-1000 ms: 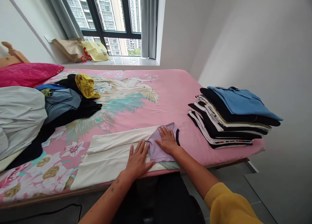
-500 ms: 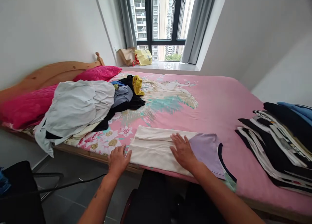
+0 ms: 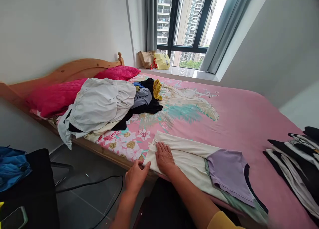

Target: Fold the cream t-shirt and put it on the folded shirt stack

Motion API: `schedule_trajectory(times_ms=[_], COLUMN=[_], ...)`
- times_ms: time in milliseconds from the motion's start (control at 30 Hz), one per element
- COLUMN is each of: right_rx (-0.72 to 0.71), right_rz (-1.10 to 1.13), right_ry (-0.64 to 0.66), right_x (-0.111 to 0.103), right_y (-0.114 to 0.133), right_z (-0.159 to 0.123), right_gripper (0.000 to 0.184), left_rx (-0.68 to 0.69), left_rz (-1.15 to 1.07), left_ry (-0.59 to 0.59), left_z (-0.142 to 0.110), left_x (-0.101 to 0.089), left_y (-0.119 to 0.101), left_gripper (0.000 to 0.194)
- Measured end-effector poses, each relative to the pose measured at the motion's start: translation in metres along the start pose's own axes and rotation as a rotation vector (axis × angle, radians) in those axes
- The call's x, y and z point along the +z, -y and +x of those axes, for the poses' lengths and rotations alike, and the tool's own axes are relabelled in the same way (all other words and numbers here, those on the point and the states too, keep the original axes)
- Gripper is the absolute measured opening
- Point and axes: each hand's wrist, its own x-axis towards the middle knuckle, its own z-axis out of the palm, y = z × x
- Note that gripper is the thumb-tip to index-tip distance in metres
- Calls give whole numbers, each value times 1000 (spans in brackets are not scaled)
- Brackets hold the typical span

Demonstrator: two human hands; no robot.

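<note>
Right hand (image 3: 164,158) lies flat, unclenched, on the shirt (image 3: 190,160); left hand (image 3: 136,176) meets the hem (image 3: 152,149) beside it, grip unclear. Press evenly; square the hem.

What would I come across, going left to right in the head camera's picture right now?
Blue bundle, white garment, left hand, right hand, lilac cloth, stack of folded clothes.

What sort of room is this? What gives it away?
Looks like a bedroom: wooden headboard, dark pink pillows, and a pink flowered bedsheet under the white-and-lilac shirt.
</note>
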Motion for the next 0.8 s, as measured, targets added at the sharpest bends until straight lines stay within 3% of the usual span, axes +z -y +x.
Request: schedule_trajectory(times_ms=[233, 433, 500, 667, 800], right_rx=[94, 105, 109, 112, 91], right_rz=[0, 18, 39, 64, 78], right_ry=[-60, -79, -100, -159, -234], right_x=[7, 19, 22, 29, 36], right_y=[17, 21, 17, 10, 5], right_z=[5, 6, 6, 8, 12], right_gripper=[51, 51, 53, 53, 47], left_rx=[-39, -125, -123, 34, 198], left_rz=[-189, -834, -934, -771, -503], left_ry=[26, 193, 237, 242, 62], left_z=[11, 14, 13, 17, 20], left_x=[9, 22, 22, 16, 14], left_y=[15, 25, 25, 16, 5], left_gripper=[45, 53, 58, 45, 29])
